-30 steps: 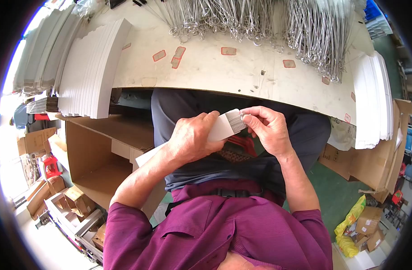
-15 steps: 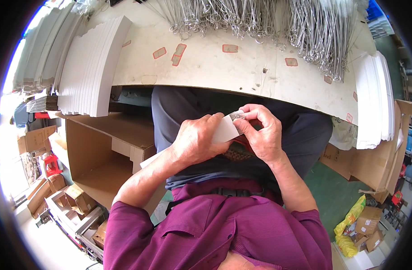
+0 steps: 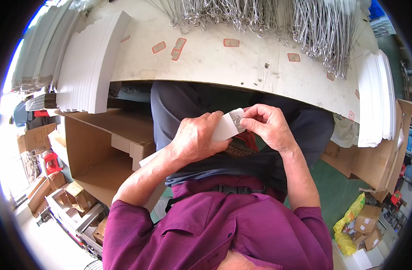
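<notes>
My left hand (image 3: 194, 137) is wrapped round a long, narrow white box (image 3: 224, 130), held slantwise above my lap. At its upper right end the box is open, and looped metal wire ends (image 3: 238, 120) show inside. My right hand (image 3: 271, 128) is closed at that open end, thumb and forefinger pinching at the box's edge beside the loops. The fingertips partly hide what they grip. Beyond my hands, bundles of looped metal wire rods (image 3: 322, 36) lie along the far side of the white table (image 3: 201, 63).
Flat white cartons (image 3: 86, 67) stand stacked at the table's left; another white stack (image 3: 376, 101) is at its right end. An open brown cardboard box (image 3: 111, 153) stands left of my legs. More cardboard (image 3: 372, 148) and a yellow bag (image 3: 349, 227) are at the right.
My right hand has shifted slightly right and down, uncovering more of the box's open end and the loops within. My left hand keeps its hold on the box.
</notes>
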Demonstrator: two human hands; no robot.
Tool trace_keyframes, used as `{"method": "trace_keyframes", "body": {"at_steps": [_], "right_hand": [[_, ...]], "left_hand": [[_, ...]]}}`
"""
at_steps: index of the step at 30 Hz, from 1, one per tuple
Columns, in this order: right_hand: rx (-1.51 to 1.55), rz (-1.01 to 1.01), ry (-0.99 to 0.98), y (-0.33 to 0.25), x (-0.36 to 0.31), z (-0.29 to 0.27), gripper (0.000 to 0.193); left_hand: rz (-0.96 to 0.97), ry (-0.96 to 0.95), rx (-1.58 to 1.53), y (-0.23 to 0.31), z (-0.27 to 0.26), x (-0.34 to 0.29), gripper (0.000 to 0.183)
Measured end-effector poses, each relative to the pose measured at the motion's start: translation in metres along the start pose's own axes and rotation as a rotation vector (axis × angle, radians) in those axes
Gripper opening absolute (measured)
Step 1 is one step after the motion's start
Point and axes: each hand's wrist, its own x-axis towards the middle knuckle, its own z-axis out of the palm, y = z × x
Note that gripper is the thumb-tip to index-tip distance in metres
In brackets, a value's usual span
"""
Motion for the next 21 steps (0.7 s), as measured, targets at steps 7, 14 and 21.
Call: {"method": "trace_keyframes", "body": {"at_steps": [7, 14, 21], "right_hand": [[-0.489, -0.329, 0.064, -0.01, -0.008, 0.008, 0.025], [-0.834, -0.791, 0.267, 0.001, -0.003, 0.013, 0.014], [-0.631, -0.648, 0.281, 0.004, -0.002, 0.015, 0.009]], "left_hand": [[-0.002, 0.005, -0.01, -0.001, -0.001, 0.0, 0.043], [0.037, 0.033, 0.003, -0.003, 0.002, 0.0, 0.044], [0.053, 0.023, 0.03, -0.002, 0.003, -0.003, 0.051]]}}
